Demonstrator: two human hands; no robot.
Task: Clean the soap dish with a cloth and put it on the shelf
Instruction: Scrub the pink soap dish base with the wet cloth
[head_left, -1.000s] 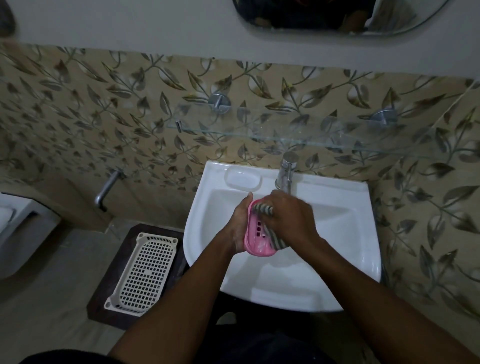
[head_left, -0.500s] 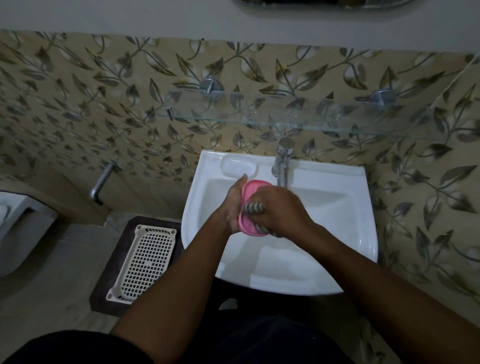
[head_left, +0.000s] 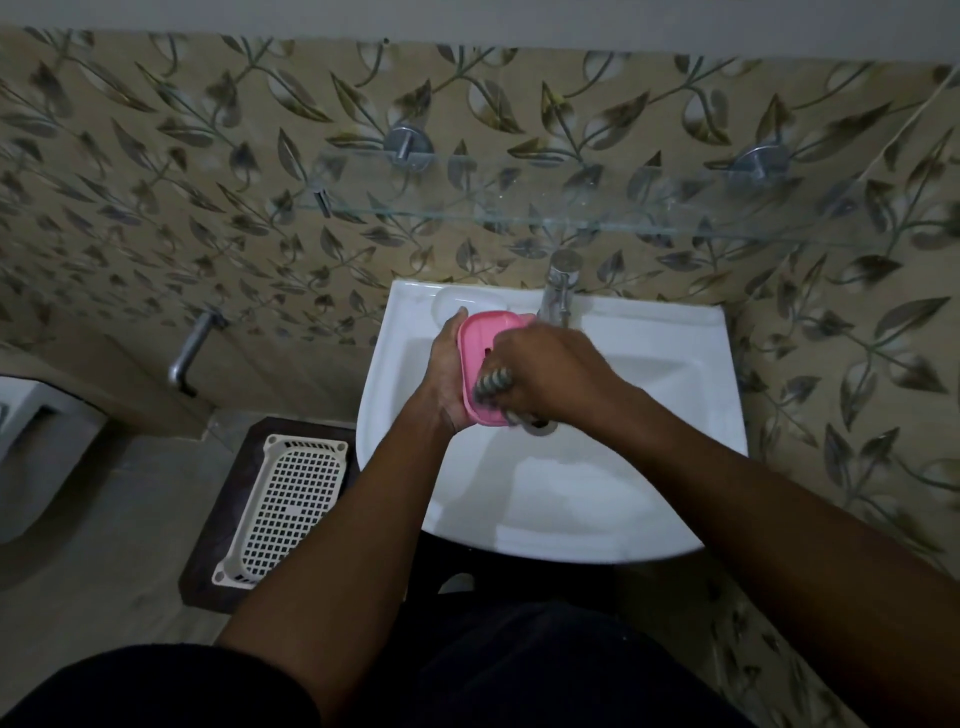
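Over the white sink (head_left: 649, 467), my left hand (head_left: 447, 374) grips the pink soap dish (head_left: 480, 343) while my right hand (head_left: 545, 374) clutches a striped cloth (head_left: 491, 387) against it, below the glass shelf (head_left: 571, 213).

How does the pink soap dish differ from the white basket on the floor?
The soap dish is pink; the basket is white. The dish is gripped by the left hand over the sink; the basket lies on a dark mat. The basket is open mesh; the dish mostly solid. Both are rounded rectangles.
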